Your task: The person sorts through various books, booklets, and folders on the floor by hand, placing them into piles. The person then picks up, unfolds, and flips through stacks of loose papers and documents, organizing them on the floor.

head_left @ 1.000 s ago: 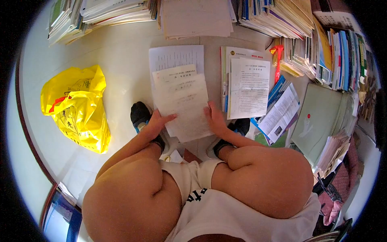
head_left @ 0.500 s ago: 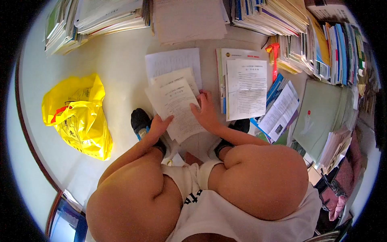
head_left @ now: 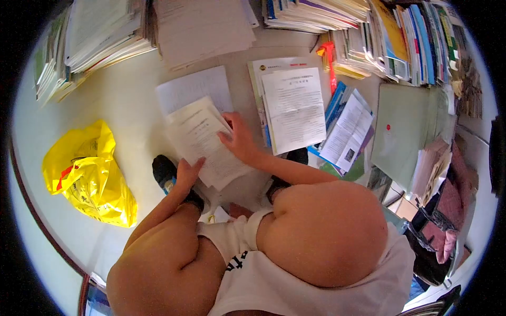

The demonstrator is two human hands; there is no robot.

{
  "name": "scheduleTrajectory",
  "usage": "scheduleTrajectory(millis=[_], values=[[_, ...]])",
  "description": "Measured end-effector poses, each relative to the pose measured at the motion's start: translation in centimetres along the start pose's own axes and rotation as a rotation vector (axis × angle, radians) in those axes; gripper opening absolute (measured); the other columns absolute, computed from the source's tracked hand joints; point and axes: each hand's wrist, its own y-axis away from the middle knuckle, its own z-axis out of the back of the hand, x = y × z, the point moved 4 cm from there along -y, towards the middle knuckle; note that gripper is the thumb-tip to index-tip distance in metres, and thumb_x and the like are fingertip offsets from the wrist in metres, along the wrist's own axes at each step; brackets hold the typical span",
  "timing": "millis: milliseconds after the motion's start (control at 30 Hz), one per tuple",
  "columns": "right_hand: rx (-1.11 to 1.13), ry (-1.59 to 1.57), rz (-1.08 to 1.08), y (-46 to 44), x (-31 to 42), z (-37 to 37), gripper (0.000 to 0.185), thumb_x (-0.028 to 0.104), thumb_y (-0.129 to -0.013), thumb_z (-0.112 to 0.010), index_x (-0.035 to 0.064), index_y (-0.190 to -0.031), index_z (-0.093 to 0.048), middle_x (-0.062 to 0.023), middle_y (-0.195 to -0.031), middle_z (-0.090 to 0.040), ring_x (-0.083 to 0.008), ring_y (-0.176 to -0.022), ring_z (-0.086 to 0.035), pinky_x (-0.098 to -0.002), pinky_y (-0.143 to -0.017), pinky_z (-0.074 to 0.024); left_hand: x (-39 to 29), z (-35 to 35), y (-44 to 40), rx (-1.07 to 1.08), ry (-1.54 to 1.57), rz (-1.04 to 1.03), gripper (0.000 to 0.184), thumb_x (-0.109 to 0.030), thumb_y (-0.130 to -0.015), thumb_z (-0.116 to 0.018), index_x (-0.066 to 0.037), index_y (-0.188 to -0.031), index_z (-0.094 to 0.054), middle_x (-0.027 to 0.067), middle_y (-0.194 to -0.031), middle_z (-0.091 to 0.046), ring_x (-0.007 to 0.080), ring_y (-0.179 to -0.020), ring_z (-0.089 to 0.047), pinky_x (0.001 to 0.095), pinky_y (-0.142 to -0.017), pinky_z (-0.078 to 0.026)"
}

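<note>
Between my feet I hold several printed sheets of paper (head_left: 203, 139), loosely stacked and slightly out of line. My left hand (head_left: 188, 174) grips their lower left edge, thumb on top of the print. At the upper right edge, my right hand (head_left: 238, 138) has its thumb on the front and its fingers at the sheets' edge. Behind them, a white paper (head_left: 203, 87) with faint print lies flat on the floor, partly covered. To the right, a creased printed sheet (head_left: 295, 108) rests on a pile of booklets (head_left: 258, 71).
A yellow plastic bag (head_left: 95, 179) sits at the left. Tall paper stacks (head_left: 113, 37) and a brownish paper pile (head_left: 203, 31) stand at the back. Rows of books (head_left: 421, 42) line the right, near blue booklets (head_left: 345, 126) and a grey-green folder (head_left: 398, 131).
The view has shifted, so the floor things appear further left. The sheets in my hands overlap more closely than before; both hands keep their hold.
</note>
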Motion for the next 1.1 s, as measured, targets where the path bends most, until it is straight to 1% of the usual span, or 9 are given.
scheduleTrajectory(millis=[233, 333, 433, 500, 600, 667, 800, 900, 1100], values=[[0.264, 0.192, -0.001, 0.4, 0.5, -1.0, 0.032, 0.015, -0.091, -0.062, -0.0021, -0.117, -0.055, -0.0222, -0.1, -0.058, -0.0389, -0.091, -0.06, -0.0413, -0.079, -0.0484, -1.7, 0.4, 0.6, 0.0, -0.075, -0.043, 0.04, -0.023, -0.087, -0.072, 0.005, -0.115, -0.062, 0.0158, -0.104, -0.07, 0.025, -0.093, -0.066, 0.0363, -0.082, -0.051], [0.534, 0.073, -0.457, 0.7, 0.0, 0.8, 0.04, 0.026, -0.095, -0.057, -0.0036, -0.122, -0.057, -0.0282, -0.126, -0.057, -0.0427, -0.119, -0.054, -0.0466, -0.099, -0.0446, -3.2, -0.1, 1.3, 0.044, 0.069, 0.027, 0.04, -0.021, -0.087, -0.073, 0.004, -0.117, -0.061, 0.0135, -0.108, -0.069, 0.0242, -0.097, -0.064, 0.0353, -0.085, -0.051], [0.299, 0.075, -0.071, 0.4, 2.5, 6.1, 0.038, 0.018, -0.091, -0.063, -0.0041, -0.121, -0.057, -0.0263, -0.101, -0.065, -0.0414, -0.086, -0.064, -0.0428, -0.075, -0.0502, -4.0, -0.1, 2.7, 0.22, 0.005, -0.057, 0.044, -0.018, -0.088, -0.072, 0.002, -0.124, -0.056, 0.0125, -0.114, -0.067, 0.0221, -0.102, -0.063, 0.0348, -0.088, -0.05], [0.519, 0.012, -0.19, -1.4, 4.9, 12.0, 0.036, 0.017, -0.09, -0.065, -0.0026, -0.12, -0.059, -0.0259, -0.106, -0.065, -0.0378, -0.093, -0.065, -0.0398, -0.08, -0.0511, -4.3, -1.4, 3.5, 0.643, -0.133, -0.086, 0.045, -0.017, -0.089, -0.071, 0.0, -0.127, -0.054, 0.011, -0.116, -0.065, 0.0198, -0.103, -0.061, 0.034, -0.09, -0.05], [0.246, -0.198, -0.367, -0.3, 2.9, 19.0, 0.032, 0.019, -0.092, -0.069, 0.0037, -0.12, -0.062, -0.0043, -0.105, -0.07, -0.0117, -0.096, -0.061, -0.032, -0.084, -0.0507, -2.8, -3.2, 3.3, 0.886, 0.052, -0.05, 0.044, -0.017, -0.092, -0.068, -0.003, -0.13, -0.051, 0.008, -0.118, -0.062, 0.0168, -0.105, -0.059, 0.0321, -0.091, -0.049], [0.169, 0.013, -0.536, 0.4, 0.6, 24.1, 0.034, 0.028, -0.09, -0.071, 0.0033, -0.113, -0.065, -0.0097, -0.104, -0.071, -0.0179, -0.092, -0.066, -0.0341, -0.077, -0.0541, -3.4, -3.8, 2.7, 0.8, 0.079, -0.107, 0.039, -0.019, -0.094, -0.066, -0.005, -0.128, -0.052, 0.0055, -0.116, -0.062, 0.0162, -0.105, -0.058, 0.031, -0.09, -0.049], [0.093, 0.053, -0.418, 0.2, -4.7, 28.6, 0.043, 0.032, -0.093, -0.065, 0.0007, -0.122, -0.059, -0.0156, -0.117, -0.066, -0.0264, -0.109, -0.062, -0.0396, -0.097, -0.0467, -11.1, -4.8, 0.7, 0.716, -0.069, -0.23, 0.04, -0.019, -0.093, -0.067, -0.006, -0.128, -0.052, 0.01, -0.119, -0.061, 0.022, -0.11, -0.058, 0.0361, -0.093, -0.048], [0.04, 0.529, -0.453, 1.6, -12.3, 28.2, 0.048, 0.032, -0.092, -0.066, -0.0007, -0.126, -0.057, -0.0213, -0.133, -0.054, -0.0326, -0.123, -0.052, -0.0413, -0.105, -0.0396, -17.5, -6.7, 0.6, 0.523, -0.476, -0.755, 0.04, -0.019, -0.09, -0.067, -0.009, -0.126, -0.053, 0.0134, -0.13, -0.055, 0.0313, -0.121, -0.053, 0.0441, -0.104, -0.042], [-0.138, 0.576, -0.307, 0.2, -7.0, 27.1, 0.042, 0.026, -0.084, -0.073, -0.0016, -0.113, -0.061, -0.0224, -0.122, -0.055, -0.0384, -0.113, -0.055, -0.044, -0.099, -0.0433, -22.0, -11.1, -0.5, 0.413, -0.907, -1.074, 0.072, -0.031, -0.082, -0.073, -0.015, -0.144, -0.04, 0.0146, -0.159, -0.02, 0.0395, -0.144, -0.024, 0.05, -0.116, -0.03]])
